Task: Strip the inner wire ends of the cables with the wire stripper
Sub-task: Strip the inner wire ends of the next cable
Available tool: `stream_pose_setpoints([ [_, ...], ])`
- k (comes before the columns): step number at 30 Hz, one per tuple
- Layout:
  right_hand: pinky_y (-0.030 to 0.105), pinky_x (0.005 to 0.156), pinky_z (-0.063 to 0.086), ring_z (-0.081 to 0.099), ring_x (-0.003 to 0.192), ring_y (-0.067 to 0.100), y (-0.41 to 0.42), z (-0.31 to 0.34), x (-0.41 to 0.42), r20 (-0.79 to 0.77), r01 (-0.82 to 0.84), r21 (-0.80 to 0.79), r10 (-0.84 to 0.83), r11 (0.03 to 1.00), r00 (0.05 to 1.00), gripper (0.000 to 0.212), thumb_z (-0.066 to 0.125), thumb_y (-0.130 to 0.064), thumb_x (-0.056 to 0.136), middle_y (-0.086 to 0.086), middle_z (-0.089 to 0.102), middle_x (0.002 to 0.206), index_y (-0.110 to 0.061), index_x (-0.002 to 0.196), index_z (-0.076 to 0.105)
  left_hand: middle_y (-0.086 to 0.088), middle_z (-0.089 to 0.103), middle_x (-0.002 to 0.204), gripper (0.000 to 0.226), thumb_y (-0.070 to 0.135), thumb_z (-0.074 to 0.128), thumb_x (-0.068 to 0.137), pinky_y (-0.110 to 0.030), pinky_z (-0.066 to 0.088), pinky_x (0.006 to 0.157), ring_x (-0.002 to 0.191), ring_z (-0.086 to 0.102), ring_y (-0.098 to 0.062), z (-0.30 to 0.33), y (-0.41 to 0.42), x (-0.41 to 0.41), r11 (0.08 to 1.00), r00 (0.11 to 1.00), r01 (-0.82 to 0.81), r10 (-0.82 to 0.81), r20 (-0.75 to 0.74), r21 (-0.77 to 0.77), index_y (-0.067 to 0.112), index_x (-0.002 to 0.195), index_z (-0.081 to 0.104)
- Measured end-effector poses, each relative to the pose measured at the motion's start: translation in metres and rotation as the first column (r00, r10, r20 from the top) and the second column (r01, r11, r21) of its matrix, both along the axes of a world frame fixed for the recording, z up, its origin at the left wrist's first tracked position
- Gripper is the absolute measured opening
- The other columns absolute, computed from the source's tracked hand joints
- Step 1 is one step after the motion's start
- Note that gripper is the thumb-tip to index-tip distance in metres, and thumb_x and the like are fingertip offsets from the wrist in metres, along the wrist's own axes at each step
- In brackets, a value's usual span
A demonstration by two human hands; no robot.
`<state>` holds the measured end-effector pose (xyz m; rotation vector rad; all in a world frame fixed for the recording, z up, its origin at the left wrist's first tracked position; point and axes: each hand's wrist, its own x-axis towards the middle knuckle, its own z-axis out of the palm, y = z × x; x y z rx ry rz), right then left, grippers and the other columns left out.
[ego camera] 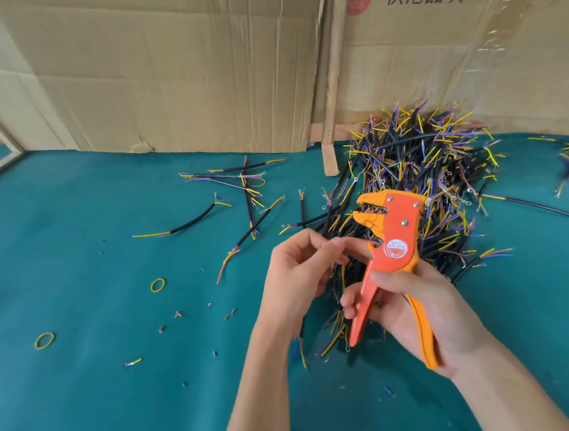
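A short black cable (pixel 302 338) is pinched near its upper end between the curled fingertips (pixel 336 245) of the left hand (pixel 296 277); the rest of it hangs below the palm, with yellow and blue inner wires showing at its lower end. Whether the upper wire ends are already bared cannot be told, as they are hidden by the fingers. The handles of the orange wire stripper (pixel 391 242) are wrapped by the fingers of the right hand (pixel 410 311), with the thumb laid across the upper handle. The handles are spread apart and the jaws at the top stand open and empty, pointing left, just above the left fingertips.

A large pile of cables (pixel 416 182) lies behind both hands on the green table cover (pixel 95 225), and a few loose cables (pixel 242 197) are scattered to the left, along with yellow rubber bands (pixel 157 285) and small insulation scraps (pixel 178 314). Cardboard sheets (pixel 170 73) stand at the back.

Much of the pile appears left to be worked. Several slips can be foreseen: a fine wire could be fed too deep and cut short, strands could be nicked if the handles are squeezed hard, and a fingertip held so near the jaws could be caught.
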<state>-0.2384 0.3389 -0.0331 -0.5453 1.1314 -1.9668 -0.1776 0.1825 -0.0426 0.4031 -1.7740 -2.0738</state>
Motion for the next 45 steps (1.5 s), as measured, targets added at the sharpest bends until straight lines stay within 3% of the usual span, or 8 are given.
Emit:
stream_pose_setpoints([
  [5,0.043,0.07,0.055,0.064,0.077,0.036,0.002,0.0,-0.002,0.024,0.035,0.012,-0.035,0.999,0.999,0.06,0.074,-0.017,0.074,0.036,0.059,0.127,-0.005,0.132,0.065,-0.009,0.077,0.083,0.019,0.019,0.07,0.086,-0.021,0.038,0.05,0.052,0.044,-0.012,-0.002,0.001,0.0,0.998,0.999,-0.011,0.013,0.035,-0.055,0.01,0.096,0.058],
  [7,0.043,0.069,0.055,0.065,0.077,0.036,0.002,-0.001,-0.002,0.021,0.033,0.014,-0.033,0.999,0.999,0.06,0.073,-0.016,0.074,0.035,0.058,0.129,-0.004,0.132,0.065,-0.007,0.077,0.081,0.004,0.016,0.066,0.09,-0.023,0.04,0.052,0.054,0.046,-0.013,-0.004,0.001,0.0,0.996,0.998,-0.053,0.056,0.037,-0.077,0.013,0.089,0.065],
  [12,0.045,0.068,0.055,0.064,0.076,0.037,-0.001,-0.004,0.001,0.002,0.024,0.034,-0.024,0.999,1.0,0.058,0.067,-0.006,0.078,0.024,0.063,0.133,-0.002,0.136,0.06,-0.003,0.074,0.072,0.014,0.012,0.067,0.085,-0.023,0.041,0.052,0.058,0.053,-0.013,-0.009,-0.001,-0.002,0.981,0.985,-0.164,0.169,0.037,-0.103,0.021,0.076,0.071],
  [17,0.044,0.067,0.057,0.066,0.074,0.036,-0.002,-0.002,0.001,0.044,0.051,0.047,-0.053,0.998,0.998,0.059,0.066,-0.01,0.075,0.016,0.065,0.134,0.0,0.133,0.061,-0.006,0.074,0.074,0.014,0.003,0.067,0.091,-0.018,0.038,0.048,0.055,0.051,-0.011,-0.01,-0.005,-0.001,0.968,0.969,-0.247,0.246,-0.026,-0.038,0.014,0.082,0.067],
  [24,0.052,0.074,0.057,0.068,0.077,0.042,0.013,0.002,-0.012,0.171,-0.095,0.161,0.067,0.982,0.983,0.061,0.086,-0.014,0.066,0.029,0.064,0.092,0.005,0.121,0.067,-0.01,0.076,0.079,0.007,-0.001,0.062,0.095,-0.017,0.04,0.047,0.058,0.055,-0.011,-0.01,-0.009,-0.001,0.966,0.957,-0.254,0.258,-0.133,0.047,0.004,0.091,0.066],
  [31,0.053,0.074,0.056,0.066,0.076,0.042,0.008,0.005,-0.003,0.161,-0.229,0.204,0.198,0.952,0.967,0.058,0.089,-0.008,0.067,0.027,0.062,0.087,0.005,0.118,0.066,-0.003,0.072,0.074,0.012,0.006,0.064,0.096,-0.018,0.041,0.049,0.059,0.054,-0.011,-0.009,-0.006,0.001,0.979,0.974,-0.199,0.193,-0.116,-0.046,0.013,0.088,0.069],
  [36,0.05,0.067,0.056,0.062,0.068,0.04,0.009,0.009,-0.002,0.128,-0.2,0.237,0.173,0.951,0.977,0.048,0.086,-0.005,0.064,0.024,0.057,0.08,0.004,0.108,0.07,0.005,0.061,0.064,0.015,0.008,0.067,0.095,-0.018,0.038,0.049,0.051,0.05,-0.007,-0.008,-0.002,-0.001,0.96,0.971,-0.234,0.223,-0.089,-0.152,0.017,0.083,0.069],
  [45,0.049,0.065,0.056,0.06,0.065,0.038,0.005,0.008,0.001,0.109,-0.152,0.233,0.13,0.961,0.986,0.033,0.075,0.004,0.07,0.021,0.054,0.079,0.002,0.102,0.068,0.006,0.062,0.06,0.019,0.011,0.068,0.095,-0.022,0.043,0.051,0.052,0.05,-0.012,-0.009,-0.002,-0.002,0.927,0.937,-0.347,0.338,-0.084,-0.141,0.022,0.079,0.07],
])
